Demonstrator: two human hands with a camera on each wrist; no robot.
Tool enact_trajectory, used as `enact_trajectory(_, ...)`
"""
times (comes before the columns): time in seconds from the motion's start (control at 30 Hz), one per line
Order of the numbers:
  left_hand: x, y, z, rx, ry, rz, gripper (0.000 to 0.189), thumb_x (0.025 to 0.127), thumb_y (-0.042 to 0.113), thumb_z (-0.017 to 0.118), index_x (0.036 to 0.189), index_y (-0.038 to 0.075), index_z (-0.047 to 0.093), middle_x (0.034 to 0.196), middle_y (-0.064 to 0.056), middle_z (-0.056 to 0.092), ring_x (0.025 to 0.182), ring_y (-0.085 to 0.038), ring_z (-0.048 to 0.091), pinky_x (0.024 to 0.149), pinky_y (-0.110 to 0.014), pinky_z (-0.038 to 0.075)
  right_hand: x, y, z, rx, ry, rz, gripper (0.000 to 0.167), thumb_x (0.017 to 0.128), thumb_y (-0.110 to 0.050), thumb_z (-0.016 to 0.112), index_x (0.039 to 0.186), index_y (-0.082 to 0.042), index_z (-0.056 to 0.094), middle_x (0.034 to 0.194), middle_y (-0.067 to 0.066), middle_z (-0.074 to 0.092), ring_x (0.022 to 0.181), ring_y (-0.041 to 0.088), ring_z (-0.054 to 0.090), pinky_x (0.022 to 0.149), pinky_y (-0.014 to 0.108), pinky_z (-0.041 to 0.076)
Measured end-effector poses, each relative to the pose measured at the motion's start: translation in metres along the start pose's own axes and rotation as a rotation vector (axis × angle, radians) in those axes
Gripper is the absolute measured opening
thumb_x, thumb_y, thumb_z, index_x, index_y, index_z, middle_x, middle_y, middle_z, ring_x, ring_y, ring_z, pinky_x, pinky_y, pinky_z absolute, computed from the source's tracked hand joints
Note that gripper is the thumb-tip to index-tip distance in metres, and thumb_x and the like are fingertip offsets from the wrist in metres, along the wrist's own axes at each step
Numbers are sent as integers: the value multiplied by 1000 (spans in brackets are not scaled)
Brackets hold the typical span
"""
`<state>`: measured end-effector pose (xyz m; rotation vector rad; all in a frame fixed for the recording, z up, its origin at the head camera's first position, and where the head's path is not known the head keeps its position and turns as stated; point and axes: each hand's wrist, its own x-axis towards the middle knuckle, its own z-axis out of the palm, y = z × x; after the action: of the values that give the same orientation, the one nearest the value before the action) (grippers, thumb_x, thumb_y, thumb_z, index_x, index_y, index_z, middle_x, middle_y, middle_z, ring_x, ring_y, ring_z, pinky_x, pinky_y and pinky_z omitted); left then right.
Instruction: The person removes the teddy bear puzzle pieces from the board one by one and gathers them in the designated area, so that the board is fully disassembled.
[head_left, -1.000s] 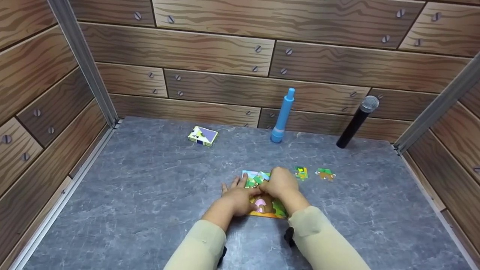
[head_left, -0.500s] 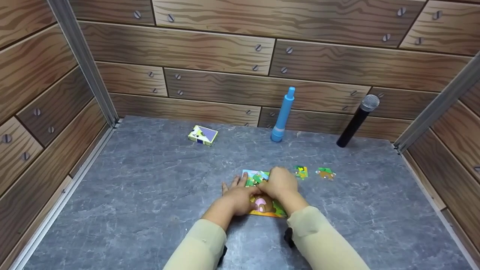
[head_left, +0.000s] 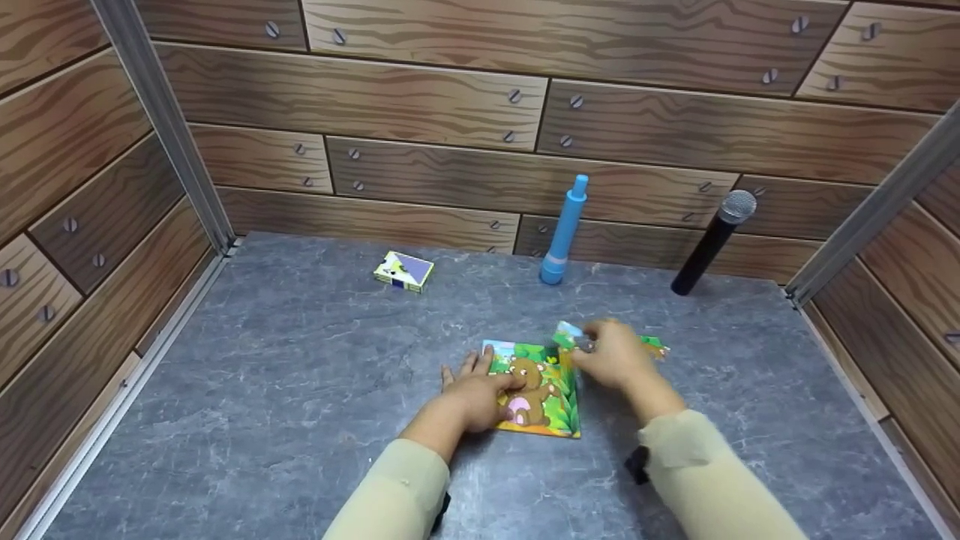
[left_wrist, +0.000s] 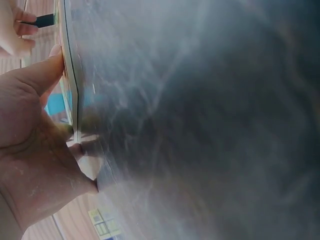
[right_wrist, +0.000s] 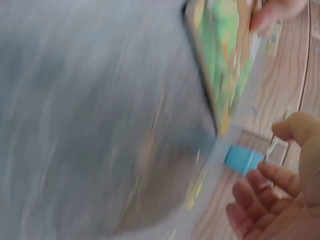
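Observation:
A jigsaw puzzle board (head_left: 556, 411) with a brown bear picture lies on the table; a dark slot shows along its right side. My left hand (head_left: 474, 401) rests on its left part, fingers spread and thumb (left_wrist: 42, 72) across the top surface. Right of the board's upper corner, my right hand (head_left: 616, 358) pinches a jigsaw piece (head_left: 566, 334) with blue and green on it between thumb and index finger. The piece is seen nearly edge-on in the right wrist view. Another loose jigsaw piece (head_left: 654, 346) lies partly hidden behind the right hand.
A small card box (head_left: 405, 271) lies at the back left. A blue tube with a narrow top (head_left: 562, 236) stands upright near the back wall, and a black microphone (head_left: 709, 247) stands to its right. Wood-patterned panels (head_left: 360, 97) enclose the grey table (head_left: 285, 390).
My right hand has moved right, off the board, with a jigsaw piece in its fingers. More of the bear picture now shows. The left hand has stayed in place.

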<state>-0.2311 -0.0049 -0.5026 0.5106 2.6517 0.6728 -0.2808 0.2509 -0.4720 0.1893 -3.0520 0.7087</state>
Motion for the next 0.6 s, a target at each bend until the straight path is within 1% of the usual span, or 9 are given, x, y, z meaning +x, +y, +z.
enact_trajectory(0.1, 0, 0, 0, 0, 0, -1, 53, 100, 42, 72, 151, 39, 60, 177, -15, 12, 162, -40, 9, 121, -77, 4, -3, 17, -10, 22, 18, -54, 54, 86, -21, 73, 131, 10, 68, 121, 27, 69, 109, 42, 67, 95, 58, 55)
enact_trajectory(0.2, 0, -1, 0, -4, -2, -1, 53, 100, 42, 72, 152, 39, 60, 177, -15, 11, 162, -39, 8, 121, -77, 4, -7, 32, -19, 55, 39, -104, 51, 85, -15, 72, 128, 12, 67, 115, 26, 69, 103, 40, 68, 92, 57, 57)
enact_trajectory(0.37, 0, 0, -1, -16, -2, 0, 53, 101, 41, 71, 152, 38, 60, 177, -15, 11, 162, -40, 7, 121, -77, 2, -11, 55, -35, 102, 82, -137, 48, 84, -7, 71, 126, 16, 65, 106, 23, 70, 94, 35, 69, 85, 51, 58)
enact_trajectory(0.47, 0, 1, -1, -25, -11, 1, 53, 102, 39, 71, 153, 37, 59, 177, -16, 9, 162, -40, 7, 121, -76, 1, -13, 69, -46, 83, 93, -143, 48, 85, -4, 70, 128, 16, 64, 106, 24, 71, 92, 36, 71, 83, 50, 58)
enact_trajectory(0.6, 1, 0, 0, -25, -16, 0, 53, 102, 39, 71, 153, 39, 58, 177, -14, 8, 162, -39, 6, 121, -75, 0, -15, 90, -61, 17, 92, -139, 50, 87, -7, 72, 131, 15, 63, 109, 27, 71, 93, 40, 71, 85, 57, 57)
